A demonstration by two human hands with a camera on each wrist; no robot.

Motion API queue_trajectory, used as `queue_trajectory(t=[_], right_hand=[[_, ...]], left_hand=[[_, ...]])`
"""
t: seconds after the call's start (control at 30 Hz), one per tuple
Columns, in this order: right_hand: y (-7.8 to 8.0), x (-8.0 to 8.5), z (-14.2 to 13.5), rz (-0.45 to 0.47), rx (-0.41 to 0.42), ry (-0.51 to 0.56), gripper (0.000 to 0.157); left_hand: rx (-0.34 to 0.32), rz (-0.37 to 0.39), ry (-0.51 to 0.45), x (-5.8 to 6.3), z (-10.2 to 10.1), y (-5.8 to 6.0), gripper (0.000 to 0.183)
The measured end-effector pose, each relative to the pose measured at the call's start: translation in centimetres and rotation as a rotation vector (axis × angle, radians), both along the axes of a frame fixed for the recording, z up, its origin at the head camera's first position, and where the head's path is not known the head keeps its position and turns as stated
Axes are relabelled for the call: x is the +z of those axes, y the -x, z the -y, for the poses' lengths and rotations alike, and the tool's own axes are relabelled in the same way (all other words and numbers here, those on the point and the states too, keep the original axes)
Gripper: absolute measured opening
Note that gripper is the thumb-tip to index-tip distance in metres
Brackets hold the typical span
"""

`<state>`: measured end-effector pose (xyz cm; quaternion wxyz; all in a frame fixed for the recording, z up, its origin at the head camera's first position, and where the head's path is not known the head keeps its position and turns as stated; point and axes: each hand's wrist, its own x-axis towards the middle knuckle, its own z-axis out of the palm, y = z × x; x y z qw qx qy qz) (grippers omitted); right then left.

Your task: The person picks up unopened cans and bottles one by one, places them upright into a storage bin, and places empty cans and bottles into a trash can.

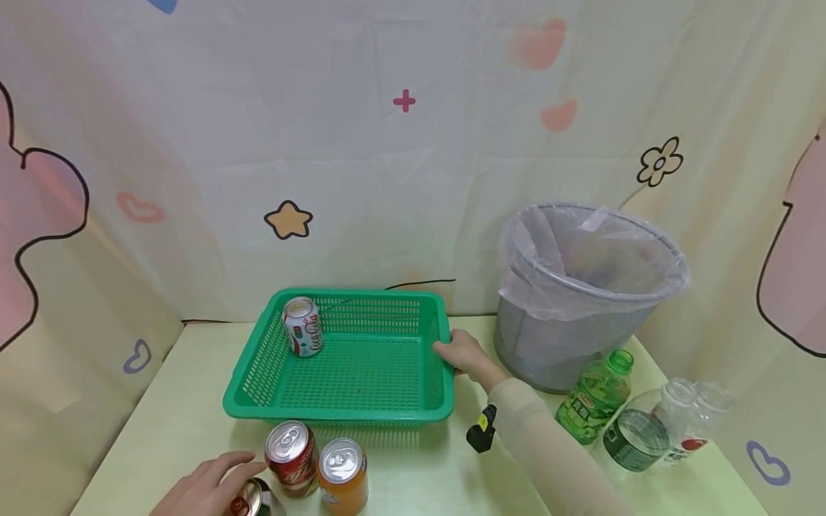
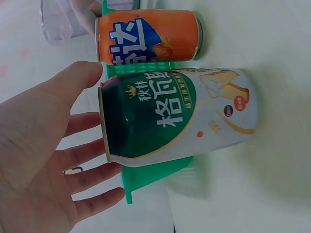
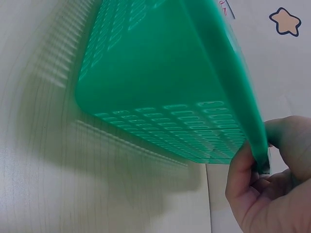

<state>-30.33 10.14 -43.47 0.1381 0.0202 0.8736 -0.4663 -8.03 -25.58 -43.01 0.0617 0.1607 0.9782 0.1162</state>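
Green-and-white can (image 2: 180,121) is standing on the table (image 1: 155,401) at your left hand (image 1: 205,489), whose fingers are hanging spread beside its top. Past the orange can (image 1: 345,484) and red can (image 1: 294,466), your right hand (image 1: 470,355) is gripping the green basket (image 1: 342,414).

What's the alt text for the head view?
A person's right hand grips the right rim of a green basket holding one white Coca-Cola can; the left hand is at a partly cropped can. A red can and an orange can stand before the basket, with a lined bin, green bottle and clear bottles to the right.
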Motion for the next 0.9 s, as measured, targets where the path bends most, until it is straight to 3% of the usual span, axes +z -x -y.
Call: queue_trajectory(t=[0.3, 0.53, 0.9], right_hand=[[0.2, 0.1, 0.0, 0.005, -0.004, 0.006, 0.029], [0.1, 0.2, 0.0, 0.01, -0.005, -0.003, 0.029], [0.0, -0.1, 0.0, 0.003, -0.003, -0.004, 0.027]], left_hand=[[0.015, 0.002, -0.009, -1.4, 0.2, -0.4, 0.08], [0.086, 0.072, -0.054, -2.4, -0.4, -0.4, 0.077], [0.201, 0.163, -0.037, -3.5, -1.0, 0.2, 0.074]])
